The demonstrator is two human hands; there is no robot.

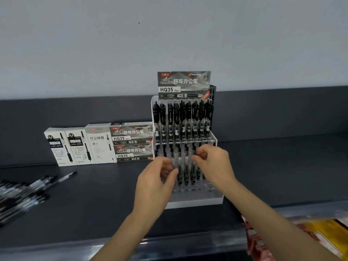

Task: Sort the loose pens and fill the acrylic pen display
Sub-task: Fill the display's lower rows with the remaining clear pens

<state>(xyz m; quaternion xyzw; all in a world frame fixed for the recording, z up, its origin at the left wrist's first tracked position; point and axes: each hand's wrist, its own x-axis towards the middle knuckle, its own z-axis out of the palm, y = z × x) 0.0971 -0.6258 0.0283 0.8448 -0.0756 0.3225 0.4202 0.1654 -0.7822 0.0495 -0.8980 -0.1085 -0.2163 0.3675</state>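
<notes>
The acrylic pen display (195,201) is stood on the desk (94,204) directly beyond the fingers. Its upper row (182,119), above the fingers, is seen filled with black pens. The lower row (188,174), between the two sets of fingers, is only partly filled: a few pens are stood in it, and empty holes are left toward the front edge, below the fingers.

The left hand (154,183) is held at the row's left end, its fingers (169,169) curled round what is taken to be a clear-barrelled pen (174,163), kept upright. The right hand (214,164) is raised at the row's right end, thumb and forefinger (196,156) pinched together. Whether a pen top is caught between them cannot be told.

The step in hand is judged to be the seating of pens in the lower row. Next, the held pen would need to be lined up tip-down over a free hole and lowered straight, without its neighbours being knocked.

The loose pens (20,194) are heaped well to the left of the left fingers, so more will probably have to be fetched from there. Pen boxes (98,146) are lined up left of the display, beyond the left fingers.
</notes>
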